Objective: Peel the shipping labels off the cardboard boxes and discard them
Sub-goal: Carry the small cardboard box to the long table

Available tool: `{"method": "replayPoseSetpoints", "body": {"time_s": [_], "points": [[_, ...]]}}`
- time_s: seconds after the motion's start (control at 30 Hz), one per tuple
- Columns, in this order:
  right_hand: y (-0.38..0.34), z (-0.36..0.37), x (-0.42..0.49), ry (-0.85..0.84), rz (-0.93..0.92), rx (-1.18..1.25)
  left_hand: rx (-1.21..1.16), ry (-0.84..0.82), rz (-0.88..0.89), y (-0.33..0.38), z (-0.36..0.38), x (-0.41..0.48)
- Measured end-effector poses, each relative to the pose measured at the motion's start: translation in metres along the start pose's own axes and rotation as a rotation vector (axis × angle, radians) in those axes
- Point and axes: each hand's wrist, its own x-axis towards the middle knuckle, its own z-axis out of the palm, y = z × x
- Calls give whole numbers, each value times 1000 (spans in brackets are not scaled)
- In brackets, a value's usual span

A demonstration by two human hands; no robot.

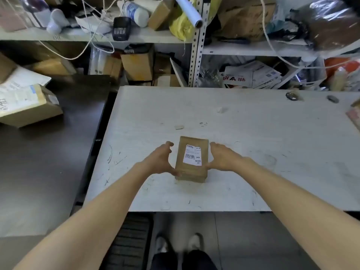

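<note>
Fingers (169, 145) spread wide, flanking box (191, 158) on counter (253, 152). Label (192, 155) fully stuck. Could tear if yanked fast.

You have a single view, worn on the person's head, looking forward and steeply down. It sits close above the near edge of the pale counter (253, 133), so both forearms run up from the bottom corners toward the middle of the frame. At the very bottom you look straight down on the person's shoes (178, 243) and the floor (253, 240). The far part of the frame faces the cluttered metal shelving (196, 55) behind the counter. The wide lens bends the edges: a darker surface (48, 162) fills the left side.
</note>
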Motion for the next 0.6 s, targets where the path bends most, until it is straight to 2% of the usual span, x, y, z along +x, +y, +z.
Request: {"method": "replayPoseSetpoints", "body": {"time_s": [0.17, 0.3, 0.43, 0.6], "points": [[11, 29, 1, 76, -71, 294, -241, 115, 58, -21, 35, 8], [16, 54, 10, 12, -101, 357, -398, 164, 126, -22, 52, 10], [11, 70, 15, 104, -101, 426, -451, 244, 137, -18, 58, 10], [4, 70, 11, 217, -157, 550, -477, 268, 124, -15, 58, 9]]}}
